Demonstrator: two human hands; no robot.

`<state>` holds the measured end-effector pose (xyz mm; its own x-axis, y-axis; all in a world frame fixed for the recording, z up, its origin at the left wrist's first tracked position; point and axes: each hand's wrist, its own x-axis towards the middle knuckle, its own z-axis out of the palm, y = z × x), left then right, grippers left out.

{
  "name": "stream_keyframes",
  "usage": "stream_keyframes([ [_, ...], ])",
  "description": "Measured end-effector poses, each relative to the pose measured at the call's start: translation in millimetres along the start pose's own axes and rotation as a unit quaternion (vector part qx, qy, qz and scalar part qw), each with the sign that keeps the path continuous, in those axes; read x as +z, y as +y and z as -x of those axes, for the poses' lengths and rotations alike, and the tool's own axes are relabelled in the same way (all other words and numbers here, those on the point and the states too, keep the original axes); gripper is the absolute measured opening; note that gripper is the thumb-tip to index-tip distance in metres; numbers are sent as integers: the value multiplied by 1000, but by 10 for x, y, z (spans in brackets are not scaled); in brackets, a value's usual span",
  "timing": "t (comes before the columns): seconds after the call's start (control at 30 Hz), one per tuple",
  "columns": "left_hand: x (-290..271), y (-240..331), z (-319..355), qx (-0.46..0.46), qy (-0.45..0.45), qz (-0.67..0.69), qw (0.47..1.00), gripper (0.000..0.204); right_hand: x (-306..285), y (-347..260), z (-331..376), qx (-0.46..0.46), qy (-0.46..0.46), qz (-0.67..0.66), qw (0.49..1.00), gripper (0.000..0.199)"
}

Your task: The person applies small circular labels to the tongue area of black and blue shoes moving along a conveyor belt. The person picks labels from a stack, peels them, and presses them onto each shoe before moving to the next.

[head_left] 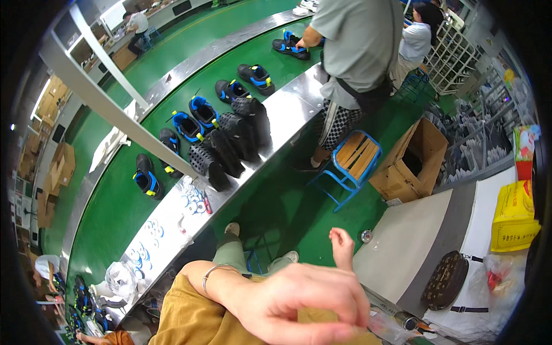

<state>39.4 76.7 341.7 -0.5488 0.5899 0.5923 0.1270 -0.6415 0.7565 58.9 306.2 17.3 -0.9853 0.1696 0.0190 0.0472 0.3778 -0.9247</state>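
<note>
My left hand (310, 296), with a thin bangle at the wrist, is large in the foreground across my mustard-coloured shirt (190, 310). Its fingers bend loosely and the thumb stands apart; nothing shows in the grasp. Beyond it my right hand (343, 247) is raised, its fingers slightly curled with nothing visible in them. Both hands are away from the workbench. On the metal ledge to the left stand several black shoes (208, 165) on their sides, soles toward me. Black-and-blue shoes (188, 126) sit behind them on the green belt.
Round white-and-blue labels (154, 228), red-handled scissors (207, 202) and a clear plastic bag (122, 280) lie along the ledge. A person in grey (359, 49) touches a shoe farther along. A blue-framed stool (356, 158) and a cardboard box (411, 161) stand on the floor. A dark handbag (445, 280) is at right.
</note>
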Motion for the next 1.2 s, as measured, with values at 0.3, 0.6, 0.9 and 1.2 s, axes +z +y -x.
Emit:
stream_keyframes([
  [0.3,-913,821,1131,-41,36,-3,999,13,1561,-443,-136,139,-91,-94,982,16],
  [0.6,-1592,1183,2929,-42,196,-266,943,25,3285,-1011,125,44,-228,-117,965,14],
  [0.9,-1496,536,4802,-327,333,-286,837,27,4126,-1257,630,-207,-284,-73,933,9],
  [1.2,-1673,382,5727,-206,324,-598,704,42,5277,-1540,446,-212,-248,224,918,22],
])
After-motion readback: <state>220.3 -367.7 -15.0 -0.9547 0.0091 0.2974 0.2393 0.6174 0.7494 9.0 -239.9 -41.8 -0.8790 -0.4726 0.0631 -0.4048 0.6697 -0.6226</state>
